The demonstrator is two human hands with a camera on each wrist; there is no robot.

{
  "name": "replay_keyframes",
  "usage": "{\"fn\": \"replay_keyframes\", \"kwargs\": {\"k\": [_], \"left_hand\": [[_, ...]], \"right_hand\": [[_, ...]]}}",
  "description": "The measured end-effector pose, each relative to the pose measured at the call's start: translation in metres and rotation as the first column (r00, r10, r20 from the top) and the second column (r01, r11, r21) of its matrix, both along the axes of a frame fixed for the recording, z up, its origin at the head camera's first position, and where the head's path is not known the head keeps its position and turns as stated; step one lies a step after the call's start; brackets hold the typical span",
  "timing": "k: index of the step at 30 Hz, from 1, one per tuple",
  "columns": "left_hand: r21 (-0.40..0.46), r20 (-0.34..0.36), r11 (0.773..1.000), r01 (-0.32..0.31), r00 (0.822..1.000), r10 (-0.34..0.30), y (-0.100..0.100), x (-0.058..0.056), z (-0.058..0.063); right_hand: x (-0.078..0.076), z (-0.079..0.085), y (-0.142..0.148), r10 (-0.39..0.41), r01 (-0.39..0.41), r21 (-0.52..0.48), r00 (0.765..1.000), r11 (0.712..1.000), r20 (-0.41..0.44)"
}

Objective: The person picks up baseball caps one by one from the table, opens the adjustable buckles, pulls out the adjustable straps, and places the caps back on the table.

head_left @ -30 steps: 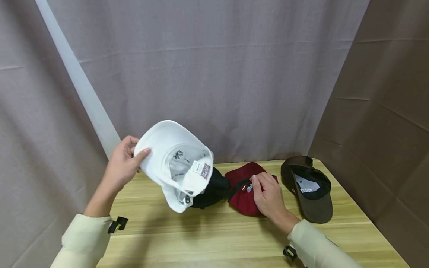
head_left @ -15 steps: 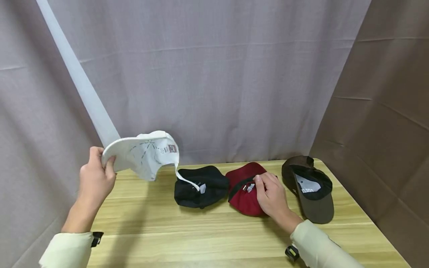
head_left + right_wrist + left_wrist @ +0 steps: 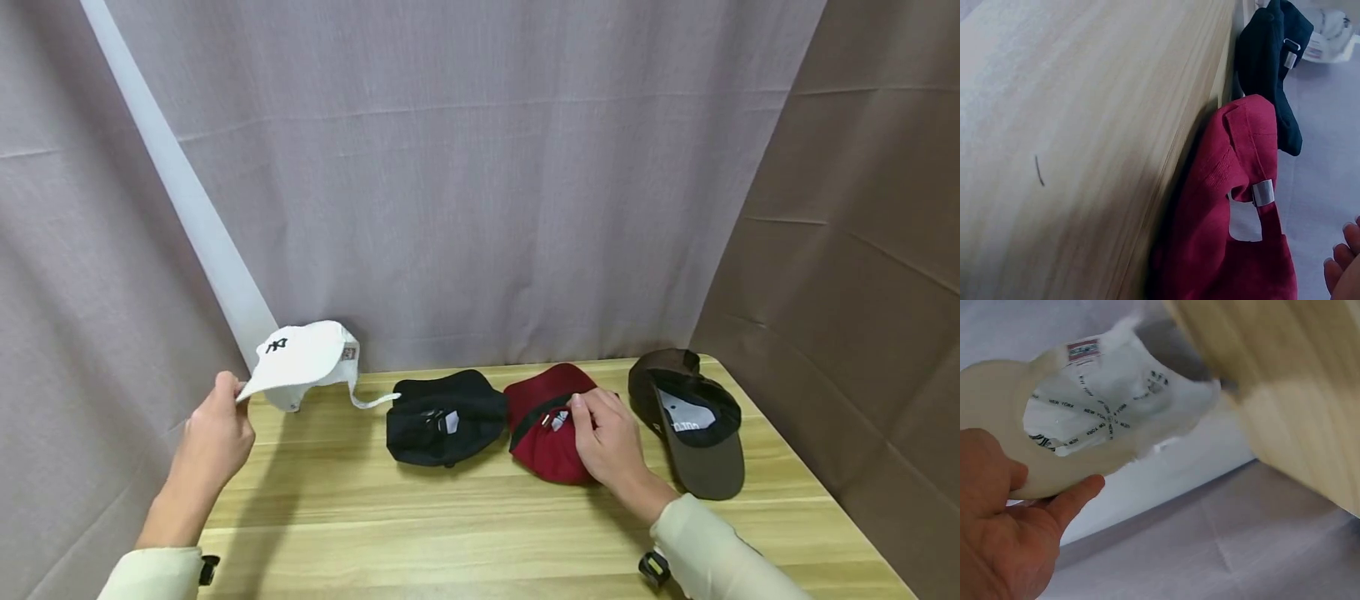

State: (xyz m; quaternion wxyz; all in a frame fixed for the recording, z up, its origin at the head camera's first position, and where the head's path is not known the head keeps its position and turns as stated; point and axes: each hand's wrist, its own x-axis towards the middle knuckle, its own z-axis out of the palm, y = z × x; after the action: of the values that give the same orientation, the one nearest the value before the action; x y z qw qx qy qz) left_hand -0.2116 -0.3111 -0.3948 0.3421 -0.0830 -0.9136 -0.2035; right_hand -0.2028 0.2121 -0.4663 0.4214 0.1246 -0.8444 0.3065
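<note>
The left hand's fingers [image 3: 1085,494] are closed in a pinch on the brim of the white cap [image 3: 303,354], with the left hand [image 3: 213,433] itself at the cap's eight o'clock. The white cap is held level and looks raised, its crown upward and its loose strap reaching toward four o'clock; whether the strap's end touches the black cap [image 3: 476,417] cannot be told. The right hand [image 3: 607,446] has its fingers loosely bent and holds nothing: it hovers over the four o'clock side of the red cap [image 3: 551,458], and the right wrist view shows a gap between the visible fingertips and the fabric. Farther out, the black cap lies at the red one's nine o'clock, the two touching or nearly so. The brown cap [image 3: 701,458] lies at the red cap's three o'clock, a little apart, its hollow showing and its brim toward six o'clock. As a judgement, the work seems well along, since these three caps already form a rough row on the tabletop [image 3: 420,533]. What appears left is the white cap, not yet at rest on the tabletop and held at the row's nine-to-ten o'clock end.
</note>
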Motion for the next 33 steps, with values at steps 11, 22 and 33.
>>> {"fn": "replay_keyframes", "kwargs": {"k": [11, 22, 33], "left_hand": [[-0.144, 0.270, 0.977, 0.155, 0.956, -0.111, 0.000, -0.008, -0.035], [-0.261, 0.512, 0.927, 0.269, 0.853, -0.103, -0.032, -0.061, -0.134], [-0.248, 0.753, 0.938, 0.241, 0.657, 0.031, 0.025, -0.017, -0.070]], "right_hand": [[0.001, 0.002, -0.002, -0.001, 0.002, 0.007, 1.000, 1.000, -0.024], [0.000, 0.001, 0.000, 0.017, -0.016, 0.017, 0.998, 1.000, -0.060], [0.002, -0.002, -0.001, 0.027, -0.025, 0.051, 0.999, 0.998, -0.040]]}}
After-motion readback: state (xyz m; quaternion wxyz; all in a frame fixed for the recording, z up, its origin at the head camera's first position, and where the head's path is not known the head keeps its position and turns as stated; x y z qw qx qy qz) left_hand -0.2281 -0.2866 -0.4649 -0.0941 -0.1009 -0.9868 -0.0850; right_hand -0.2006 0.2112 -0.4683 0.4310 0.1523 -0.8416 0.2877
